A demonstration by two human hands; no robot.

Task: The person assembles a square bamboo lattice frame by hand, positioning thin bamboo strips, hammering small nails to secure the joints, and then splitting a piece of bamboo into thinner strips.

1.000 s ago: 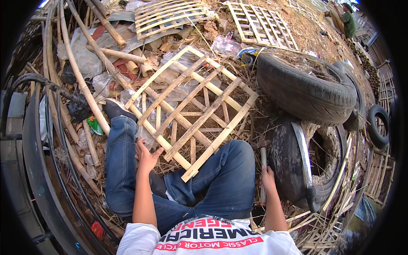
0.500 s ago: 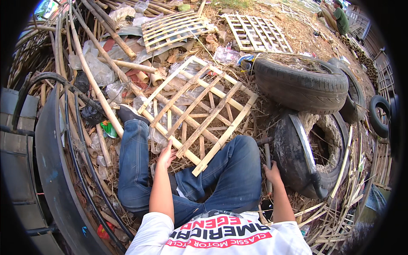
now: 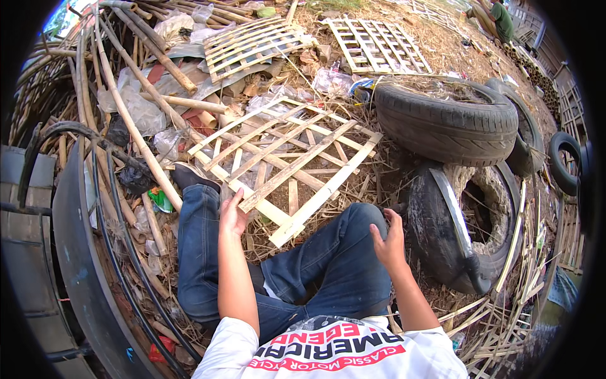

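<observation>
A bamboo lattice panel (image 3: 298, 165) of crossed flat slats lies tilted in front of me, its near corner above my lap. My left hand (image 3: 234, 216) grips its left edge near that corner, thumb on top. Off to the right of the panel, over my right knee, my right hand (image 3: 389, 244) is raised with fingers apart, holding nothing. Beside that hand stands a worn tyre (image 3: 434, 221) with a pale, crusted inside. Under the panel lie loose sticks and scraps.
Another tyre (image 3: 442, 123) rests above the worn one. Two more lattice panels (image 3: 363, 45) lie farther off. Long bamboo poles (image 3: 129, 120) and plastic bags lean and lie at left, beside a black curved panel (image 3: 95, 252). Split strips pile at lower right. A person (image 3: 502, 24) sits far right.
My right hand has let go of the hammer beside the tyre and risen, opening over my knee. The lattice has tipped flatter and shifted slightly left, still in my left hand.
</observation>
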